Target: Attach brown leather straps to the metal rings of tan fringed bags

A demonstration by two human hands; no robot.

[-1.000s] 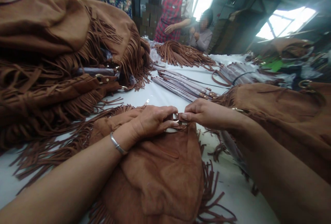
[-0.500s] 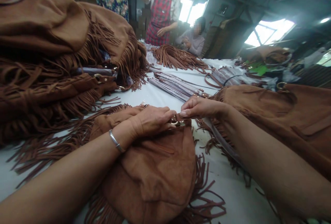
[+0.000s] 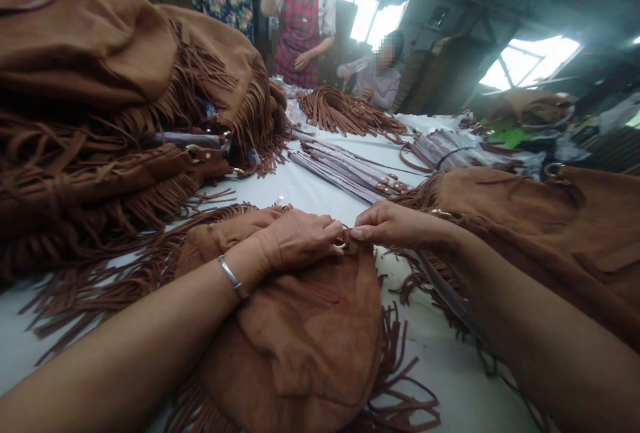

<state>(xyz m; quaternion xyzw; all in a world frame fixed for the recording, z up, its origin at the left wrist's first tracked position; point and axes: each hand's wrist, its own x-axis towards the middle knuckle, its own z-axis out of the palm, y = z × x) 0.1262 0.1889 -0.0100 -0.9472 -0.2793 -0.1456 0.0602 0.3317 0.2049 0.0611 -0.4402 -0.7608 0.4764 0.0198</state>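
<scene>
Place: a leather-goods workshop, a shared bag-making bench.
Stock: a high stack of brown suede fringed bags (image 3: 100, 106) lies left of the left hand (image 3: 295, 240), with more of the same bags (image 3: 540, 220) right of the right hand (image 3: 395, 223).
Parts: straps wrapped in film (image 3: 350, 170) and a heap of loose brown straps (image 3: 345, 110) lie beyond both hands.
Surface: a long white table (image 3: 450, 366).
People: 3 co-workers at the far end, 1 in a plaid apron (image 3: 299, 33).
Building: bare dim walls, high windows (image 3: 530, 60).
</scene>
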